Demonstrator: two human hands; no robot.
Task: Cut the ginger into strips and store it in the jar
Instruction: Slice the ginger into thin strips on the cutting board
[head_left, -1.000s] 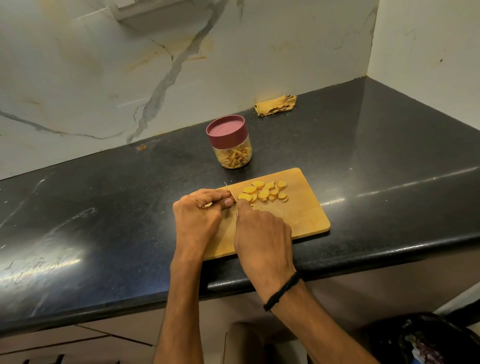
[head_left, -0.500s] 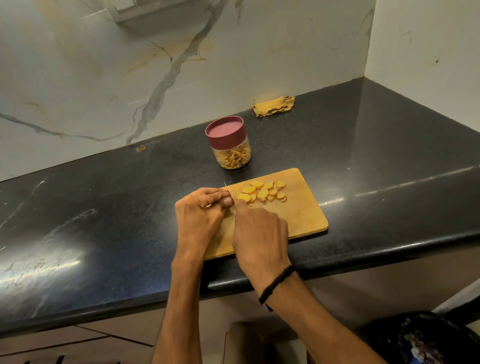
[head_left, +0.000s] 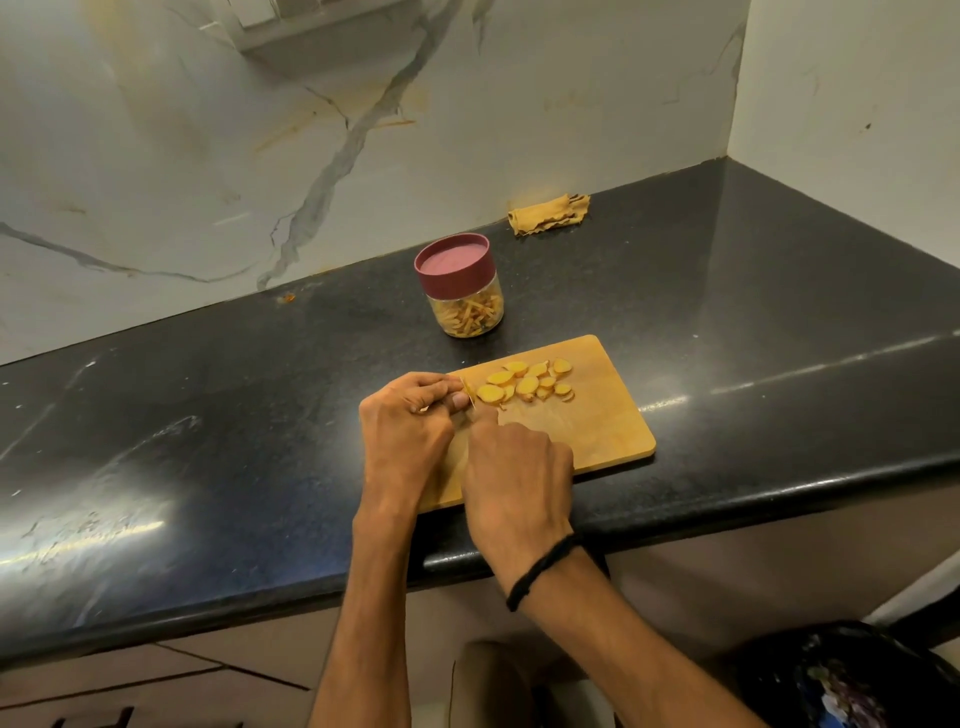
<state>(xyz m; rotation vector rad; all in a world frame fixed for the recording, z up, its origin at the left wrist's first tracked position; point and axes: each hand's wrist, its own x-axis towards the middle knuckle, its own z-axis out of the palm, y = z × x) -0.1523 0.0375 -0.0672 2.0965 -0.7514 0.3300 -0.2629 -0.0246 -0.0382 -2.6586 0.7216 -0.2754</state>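
A wooden cutting board (head_left: 597, 421) lies at the front of the black counter. Several round yellow ginger slices (head_left: 524, 384) are piled on its far left part. My left hand (head_left: 410, 421) curls its fingers round a small ginger piece at the board's left end; the piece is mostly hidden. My right hand (head_left: 514, 467) grips a knife whose thin blade (head_left: 470, 397) stands against the left fingertips, its handle hidden in the fist. Behind the board stands a clear jar (head_left: 465, 293) with a maroon lid on, partly filled with ginger strips.
A crumpled yellow cloth (head_left: 550, 214) lies by the marble back wall. The black counter (head_left: 208, 415) runs left and right and meets a white side wall at the right. A dark bag (head_left: 852, 675) sits on the floor at lower right.
The knife blade has come down beside the left fingertips. Both hands stay in nearly the same place on the board's left end.
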